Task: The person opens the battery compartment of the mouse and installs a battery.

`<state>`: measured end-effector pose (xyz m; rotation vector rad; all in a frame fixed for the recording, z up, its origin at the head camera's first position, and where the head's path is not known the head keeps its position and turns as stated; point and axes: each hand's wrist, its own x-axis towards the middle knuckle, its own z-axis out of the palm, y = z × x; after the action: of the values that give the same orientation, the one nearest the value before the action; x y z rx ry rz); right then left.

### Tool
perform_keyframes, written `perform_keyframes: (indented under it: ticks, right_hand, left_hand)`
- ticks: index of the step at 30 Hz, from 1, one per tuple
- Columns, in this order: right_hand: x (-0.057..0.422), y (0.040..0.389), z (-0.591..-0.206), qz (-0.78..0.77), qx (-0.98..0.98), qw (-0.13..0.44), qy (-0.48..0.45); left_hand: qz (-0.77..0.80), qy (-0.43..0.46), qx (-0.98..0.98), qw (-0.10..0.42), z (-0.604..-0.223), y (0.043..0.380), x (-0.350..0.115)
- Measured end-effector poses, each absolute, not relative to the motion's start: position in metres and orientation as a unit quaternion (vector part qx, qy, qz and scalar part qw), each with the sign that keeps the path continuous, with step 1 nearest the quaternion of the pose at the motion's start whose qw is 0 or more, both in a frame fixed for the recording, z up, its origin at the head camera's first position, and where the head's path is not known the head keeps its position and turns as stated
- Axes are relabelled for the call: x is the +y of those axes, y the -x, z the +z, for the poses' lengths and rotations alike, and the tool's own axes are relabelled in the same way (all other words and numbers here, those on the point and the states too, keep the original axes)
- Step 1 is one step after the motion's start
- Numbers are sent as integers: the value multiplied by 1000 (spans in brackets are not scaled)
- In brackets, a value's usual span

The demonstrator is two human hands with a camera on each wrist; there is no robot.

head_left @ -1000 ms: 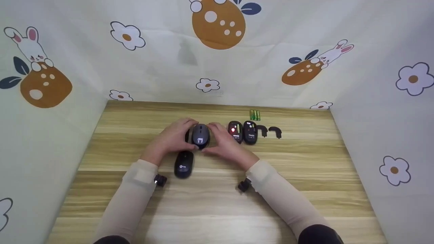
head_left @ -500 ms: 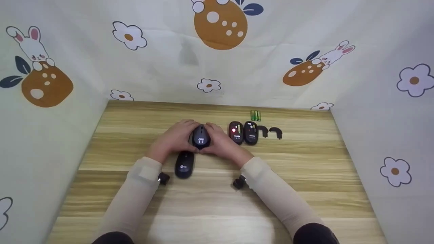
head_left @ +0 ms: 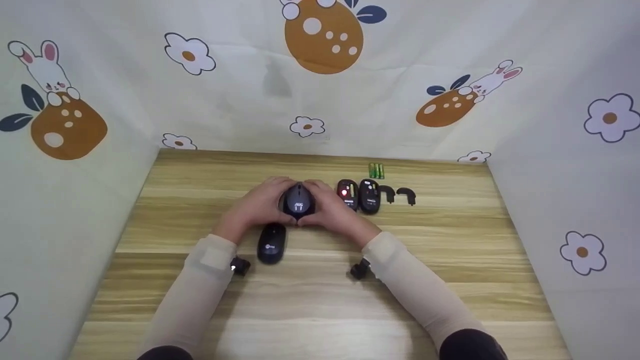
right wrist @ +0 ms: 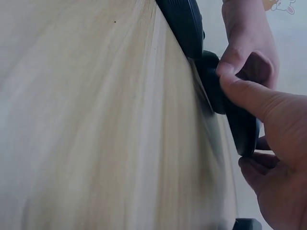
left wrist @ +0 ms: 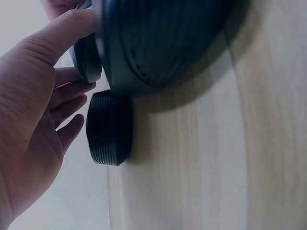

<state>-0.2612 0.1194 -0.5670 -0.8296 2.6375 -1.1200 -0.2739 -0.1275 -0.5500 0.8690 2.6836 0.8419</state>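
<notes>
A dark grey computer mouse [head_left: 299,200] with a light logo is held between both hands, its buttons toward the back wall. My left hand [head_left: 260,202] grips its left side and my right hand [head_left: 327,206] its right side, thumbs meeting at the near end. In the right wrist view the held mouse [right wrist: 242,127] appears lifted off the table. Another dark mouse [left wrist: 110,127] with ribbed sides stands on the table by the left fingers; in the head view the left hand hides it. A black mouse [head_left: 271,244] lies nearer, below the left hand.
Right of the hands, two mice lie belly up: one with a red light [head_left: 347,194], partly behind the right hand, and another [head_left: 369,196] beside it. Two curved black covers [head_left: 406,195] lie further right. Several green batteries [head_left: 376,171] lie behind. Patterned cloth walls [head_left: 240,100] surround the wooden table [head_left: 450,250].
The right hand, a little apart from the grey mouse one second ago, has come in against it. Both hands now hold the mouse, which has shifted slightly to the right.
</notes>
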Motion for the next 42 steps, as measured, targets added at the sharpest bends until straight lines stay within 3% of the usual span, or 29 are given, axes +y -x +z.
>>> perform_keyframes:
  ticks: [24,42]
  right_hand:
    - [167,224,-551,-490,821,38,290]
    - [203,200,-553,-512,781,-38,356]
  left_hand:
    - [416,-304,856,45,-544,235,-102]
    - [477,-365,800,-2,-556,212,-74]
